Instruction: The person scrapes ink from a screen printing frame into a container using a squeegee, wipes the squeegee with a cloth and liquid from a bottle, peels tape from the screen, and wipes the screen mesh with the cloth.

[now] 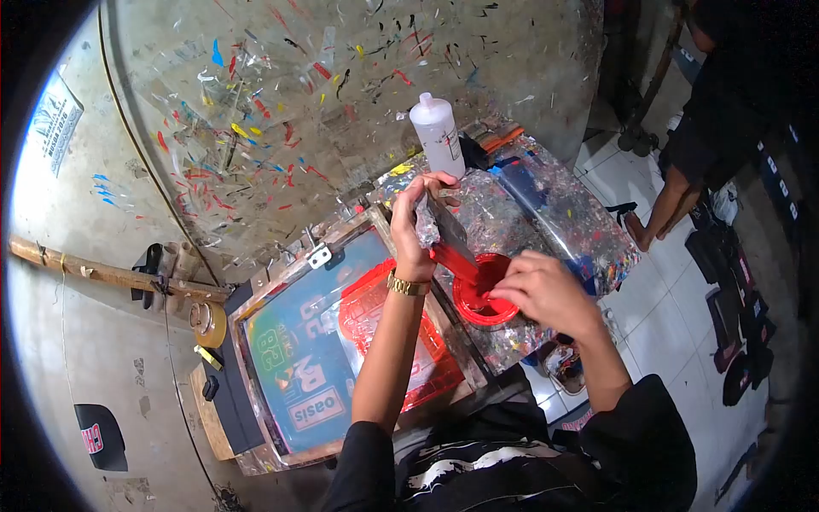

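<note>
My left hand, with a gold watch at the wrist, is wrapped round a paint-crusted squeegee. The squeegee tilts down towards a red tub of ink, its lower edge coated red. My right hand is at the tub's right side, its fingers curled together over the opening; what they hold, if anything, is hidden. To the left of the tub lies a framed printing screen, with stencilled designs and wet red ink over its right part.
A white plastic bottle stands on the paint-spattered table behind my left hand. A tape roll sits beyond the screen's left side. A paint-marked wall rises behind. Another person's leg shows on the right, near dark pieces on the tiled floor.
</note>
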Demonstrator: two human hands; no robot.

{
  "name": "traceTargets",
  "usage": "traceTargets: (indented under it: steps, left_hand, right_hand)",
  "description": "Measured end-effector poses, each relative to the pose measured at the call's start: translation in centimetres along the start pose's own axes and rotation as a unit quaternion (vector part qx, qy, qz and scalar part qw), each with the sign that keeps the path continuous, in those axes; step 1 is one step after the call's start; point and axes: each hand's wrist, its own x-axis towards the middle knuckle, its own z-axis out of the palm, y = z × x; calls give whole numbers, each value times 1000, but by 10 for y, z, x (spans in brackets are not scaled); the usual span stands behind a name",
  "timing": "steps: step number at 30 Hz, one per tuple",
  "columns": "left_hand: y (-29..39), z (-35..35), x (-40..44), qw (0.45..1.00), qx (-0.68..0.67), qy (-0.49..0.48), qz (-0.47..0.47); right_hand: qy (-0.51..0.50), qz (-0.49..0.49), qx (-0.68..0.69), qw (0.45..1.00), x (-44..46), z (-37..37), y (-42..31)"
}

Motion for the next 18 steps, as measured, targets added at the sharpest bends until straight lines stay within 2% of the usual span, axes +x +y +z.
traceTargets:
  steps: [1,3,5,7,9,11,12,16,18]
  left_hand:
    - [3,1,-1,1000,1,0,3]
    - [7,4,-4,1000,13,-1,-13]
    - [2,-2,-2,1000,7,-8,0]
    - [-1,1,-2,1000,-1,-15,-7]
    - [-4,6,-2,1000,4,-8,-1]
    - [-5,9,-2,1000,13,-3,-8]
    - [-6,9,-1,1000,13,-3,-8]
    - [-9,9,2,999,18,-36,10]
    - [-12,11,3,999,12,-44,12]
  right_hand:
    - [1,-3,0,1000,-1,-8,1]
    - [43,82,61,994,-2,-28,-2]
    - [51,97,95,989,-2,-34,-5]
    - [17,203,201,958,-2,-34,-10]
    - [28,189,206,960,-4,-25,-6]
    - [27,93,171,981,-6,-18,-1]
    - [36,76,162,983,-6,-16,0]
    - [53,91,134,985,-3,-20,2]
    - [84,128,166,974,0,-20,5]
